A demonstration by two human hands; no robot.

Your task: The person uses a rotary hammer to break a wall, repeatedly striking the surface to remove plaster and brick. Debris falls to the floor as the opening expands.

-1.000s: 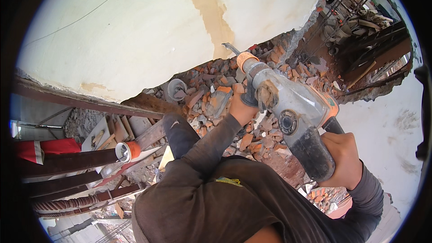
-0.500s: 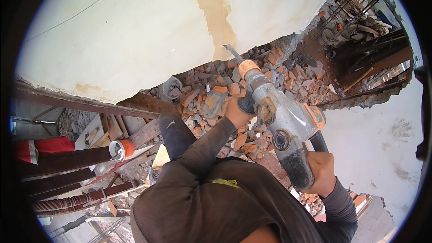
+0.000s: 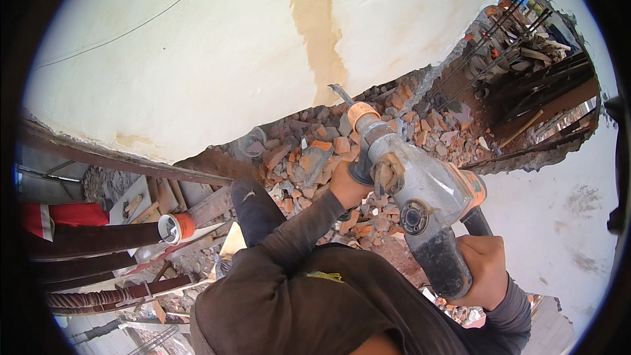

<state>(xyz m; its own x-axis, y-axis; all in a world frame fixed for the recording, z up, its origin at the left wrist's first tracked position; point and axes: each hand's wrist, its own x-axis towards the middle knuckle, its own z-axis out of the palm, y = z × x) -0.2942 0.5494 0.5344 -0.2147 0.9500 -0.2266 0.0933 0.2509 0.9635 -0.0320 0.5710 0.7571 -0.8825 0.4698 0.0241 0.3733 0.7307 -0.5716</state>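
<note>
A grey demolition hammer (image 3: 424,181) with an orange collar and black handles slants across the middle. Its chisel (image 3: 342,95) points at the white wall (image 3: 164,59), near a tan streak and the broken lower edge; I cannot tell if it touches. My left hand (image 3: 348,184) is closed on the front side handle. My right hand (image 3: 480,269) grips the rear handle at lower right. Broken brick and concrete rubble (image 3: 315,164) lies beyond the tool. My dark-trousered leg (image 3: 256,213) is bent left of my left forearm.
A jagged wall opening (image 3: 526,79) at upper right shows exposed rebar (image 3: 499,33) and debris. At left are dark steel beams (image 3: 85,240), red cloth (image 3: 75,213), stacked boards (image 3: 151,200) and an orange-and-white bucket (image 3: 176,229). A whitish wall (image 3: 559,230) stands at right.
Since a second ago the hammer, with both my hands on it, sits lower in view, its rear end shifted left. The upper wall also appears slightly lower than half a second ago.
</note>
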